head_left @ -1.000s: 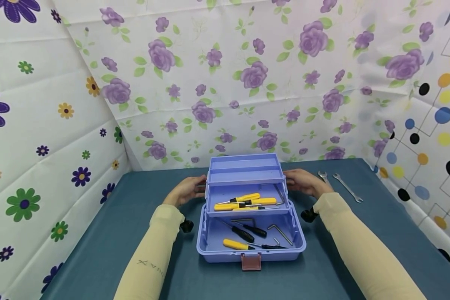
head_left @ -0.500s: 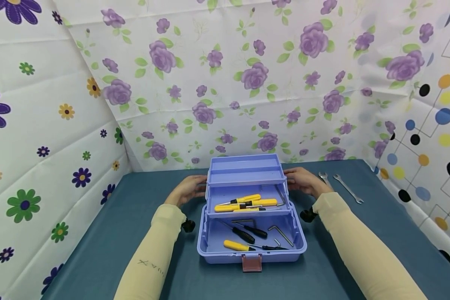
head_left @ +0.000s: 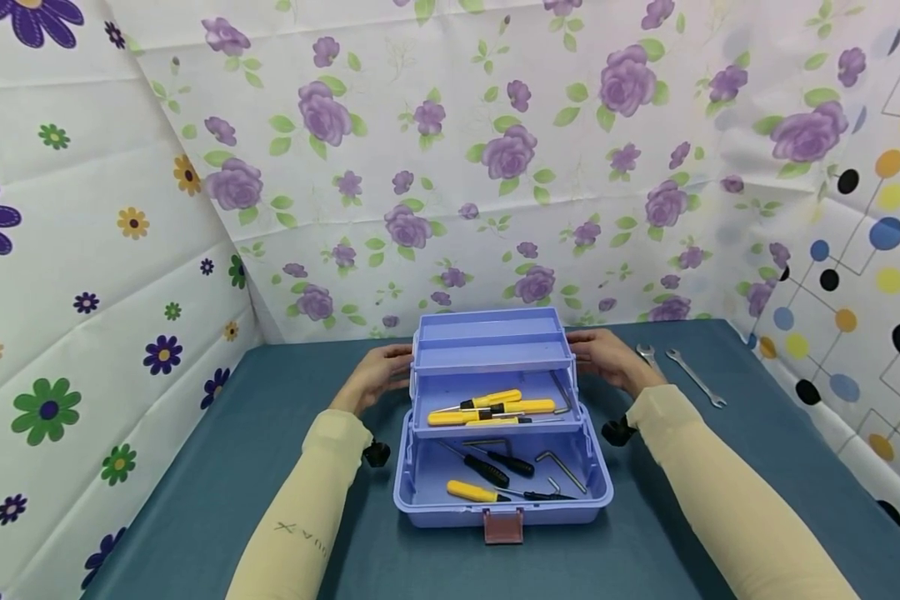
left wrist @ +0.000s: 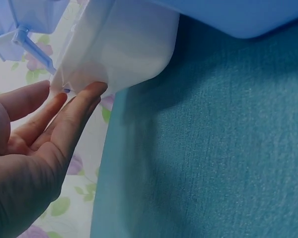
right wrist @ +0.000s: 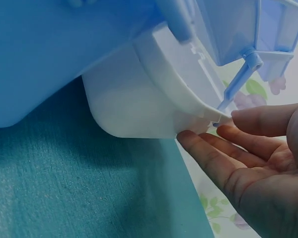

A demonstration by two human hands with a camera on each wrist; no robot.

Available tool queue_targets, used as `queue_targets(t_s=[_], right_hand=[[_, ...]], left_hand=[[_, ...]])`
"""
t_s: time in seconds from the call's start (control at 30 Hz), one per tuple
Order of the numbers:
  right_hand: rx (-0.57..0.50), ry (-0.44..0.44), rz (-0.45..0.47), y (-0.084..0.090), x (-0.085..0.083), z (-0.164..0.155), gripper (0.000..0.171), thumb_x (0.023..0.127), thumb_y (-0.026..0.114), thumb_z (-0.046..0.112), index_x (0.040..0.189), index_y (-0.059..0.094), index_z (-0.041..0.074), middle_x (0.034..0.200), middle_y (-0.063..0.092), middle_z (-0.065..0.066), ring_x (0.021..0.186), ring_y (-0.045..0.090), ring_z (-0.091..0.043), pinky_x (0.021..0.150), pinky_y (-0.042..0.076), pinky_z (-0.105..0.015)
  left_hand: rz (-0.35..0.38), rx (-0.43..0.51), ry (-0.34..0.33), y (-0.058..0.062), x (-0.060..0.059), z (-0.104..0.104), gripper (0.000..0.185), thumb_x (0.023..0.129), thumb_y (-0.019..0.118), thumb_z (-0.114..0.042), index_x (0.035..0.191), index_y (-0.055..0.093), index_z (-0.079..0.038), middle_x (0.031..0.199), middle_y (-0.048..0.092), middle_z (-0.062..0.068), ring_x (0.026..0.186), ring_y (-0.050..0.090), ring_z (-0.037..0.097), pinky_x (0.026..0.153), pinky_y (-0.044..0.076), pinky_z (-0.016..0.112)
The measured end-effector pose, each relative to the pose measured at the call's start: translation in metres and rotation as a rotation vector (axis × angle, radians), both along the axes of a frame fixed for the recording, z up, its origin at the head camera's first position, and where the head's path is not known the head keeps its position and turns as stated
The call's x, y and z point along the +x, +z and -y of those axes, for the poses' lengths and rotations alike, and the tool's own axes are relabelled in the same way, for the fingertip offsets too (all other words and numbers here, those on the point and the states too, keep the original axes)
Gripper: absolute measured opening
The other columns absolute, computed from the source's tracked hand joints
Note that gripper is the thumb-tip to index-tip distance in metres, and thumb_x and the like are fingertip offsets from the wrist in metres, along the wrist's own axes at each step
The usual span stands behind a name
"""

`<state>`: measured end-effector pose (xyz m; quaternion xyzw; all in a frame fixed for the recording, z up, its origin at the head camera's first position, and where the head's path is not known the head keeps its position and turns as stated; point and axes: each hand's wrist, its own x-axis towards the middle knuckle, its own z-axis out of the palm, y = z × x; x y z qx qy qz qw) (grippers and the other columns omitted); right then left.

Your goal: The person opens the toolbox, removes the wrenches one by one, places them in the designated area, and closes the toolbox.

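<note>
A lavender-blue toolbox (head_left: 504,515) stands on the table with its stepped trays (head_left: 491,340) raised. Behind it hangs its whitish lid (left wrist: 131,47), folded back and mostly hidden in the head view. At the left, my left hand (head_left: 375,377) holds the lid's edge, thumb on the rim and fingers underneath. My right hand (head_left: 607,358) holds the opposite edge the same way; the right wrist view shows the lid (right wrist: 131,106) meeting the fingertips. Yellow-handled screwdrivers (head_left: 527,406) lie in the middle tray. Black-handled screwdrivers (head_left: 486,471) and hex keys (head_left: 562,471) lie in the bottom.
Two wrenches (head_left: 696,377) lie on the blue-green table (head_left: 285,517), right of my right hand. A brownish-pink latch (head_left: 503,527) hangs at the toolbox's front. Flower-patterned cloth (head_left: 450,167) closes off the back; patterned sheets stand at both sides.
Both hands have risen very slightly at the lid's edges. The toolbox, its trays and the tools stay put.
</note>
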<state>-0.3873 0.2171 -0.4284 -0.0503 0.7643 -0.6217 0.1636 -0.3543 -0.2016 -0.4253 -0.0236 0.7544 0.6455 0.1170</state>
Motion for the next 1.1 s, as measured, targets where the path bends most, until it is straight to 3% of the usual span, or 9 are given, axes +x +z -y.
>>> queue_targets(t_s=[0.47, 0.57, 0.77, 1.1], right_hand=[[-0.054, -0.022, -0.072, 0.002, 0.002, -0.006, 0.052, 0.107, 0.06, 0.015, 0.154, 0.045, -0.002, 0.156, 0.046, -0.025, 0.137, 0.051, -0.038, 0.111, 0.047, -0.052], [-0.061, -0.011, -0.098, 0.004, 0.003, -0.007, 0.052, 0.107, 0.06, 0.014, 0.154, 0.045, -0.003, 0.156, 0.046, -0.025, 0.137, 0.051, -0.037, 0.109, 0.049, -0.05], [-0.072, 0.019, -0.125, 0.004, 0.003, -0.011, 0.052, 0.107, 0.059, 0.012, 0.155, 0.044, -0.001, 0.157, 0.045, -0.024, 0.141, 0.046, -0.04, 0.113, 0.042, -0.058], [-0.05, 0.065, -0.213, 0.005, 0.009, -0.014, 0.053, 0.107, 0.06, 0.013, 0.156, 0.043, -0.001, 0.157, 0.045, -0.024, 0.14, 0.048, -0.041, 0.111, 0.046, -0.054]], left_hand=[[-0.107, -0.002, -0.011, 0.004, 0.003, 0.002, 0.043, 0.108, 0.06, -0.02, 0.148, 0.054, -0.005, 0.147, 0.056, 0.016, 0.136, 0.054, 0.034, 0.103, 0.054, 0.048], [-0.132, 0.01, -0.025, 0.004, 0.004, 0.003, 0.043, 0.108, 0.059, -0.018, 0.149, 0.053, -0.005, 0.147, 0.055, 0.017, 0.135, 0.054, 0.033, 0.104, 0.053, 0.049], [-0.173, 0.037, -0.042, 0.005, 0.003, 0.004, 0.044, 0.108, 0.059, -0.015, 0.15, 0.051, -0.002, 0.148, 0.054, 0.018, 0.135, 0.053, 0.032, 0.103, 0.054, 0.049], [-0.203, 0.007, -0.045, 0.005, 0.005, 0.004, 0.046, 0.108, 0.059, -0.014, 0.152, 0.049, -0.003, 0.152, 0.05, 0.018, 0.136, 0.052, 0.033, 0.1, 0.056, 0.045]])
